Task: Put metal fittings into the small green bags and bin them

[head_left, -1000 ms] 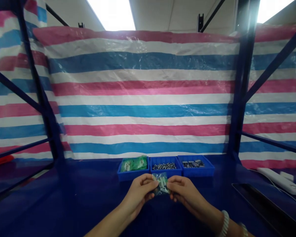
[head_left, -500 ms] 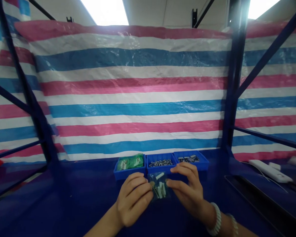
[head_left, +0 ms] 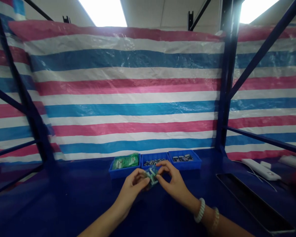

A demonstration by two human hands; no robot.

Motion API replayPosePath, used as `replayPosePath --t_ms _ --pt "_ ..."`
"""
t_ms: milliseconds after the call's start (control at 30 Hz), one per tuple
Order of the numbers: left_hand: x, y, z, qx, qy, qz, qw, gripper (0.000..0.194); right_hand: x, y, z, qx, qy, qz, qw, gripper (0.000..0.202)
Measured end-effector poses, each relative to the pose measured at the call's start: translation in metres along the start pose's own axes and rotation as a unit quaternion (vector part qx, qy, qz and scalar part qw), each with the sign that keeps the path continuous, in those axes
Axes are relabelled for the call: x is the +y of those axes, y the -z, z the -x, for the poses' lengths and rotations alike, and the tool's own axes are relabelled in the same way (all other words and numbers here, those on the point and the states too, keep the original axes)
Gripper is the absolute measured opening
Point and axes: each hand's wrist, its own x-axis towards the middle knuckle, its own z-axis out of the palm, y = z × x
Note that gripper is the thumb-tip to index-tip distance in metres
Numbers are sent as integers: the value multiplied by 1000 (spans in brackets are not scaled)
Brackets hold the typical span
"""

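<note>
A small clear plastic bag with white and metallic pieces inside is held between both hands, above the dark blue table. My left hand grips its left side, thumb in front and fingers curled behind. On the other side, my right hand pinches the bag's right edge between thumb and fingers. Just beyond the hands stand three blue bins: the left bin with green-printed packets, the middle bin with small metal parts, and the right bin with metallic pieces.
At the right lies a flat black panel-like object. Behind it are a white power strip and thin cables. Dark blue rack posts frame the table, and a striped plastic sheet hangs at the back.
The bag has been tilted and bunched up, and both hands have drawn closer around it. My right hand's fingers have come down onto it. The view has shifted slightly to the right.
</note>
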Motion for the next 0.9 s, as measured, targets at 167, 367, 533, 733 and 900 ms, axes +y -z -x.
replayPosePath --t_ms 167,367,533,733,900 --pt "2 12 -9 53 27 15 998 31 3 -1 -2 -35 -48 -58 997 26" --pt "21 89 -43 219 16 -87 972 24 4 1 -4 -44 -72 -84 993 20" --pt "4 133 -66 266 61 -217 937 19 9 6 -8 -32 -73 -67 995 14" --pt "-30 135 -67 267 44 -357 894 23 20 18 -16 19 -76 -36 996 16" --pt "-25 127 -60 262 -49 -458 848 19 27 29 -24 36 -58 16 998 17"
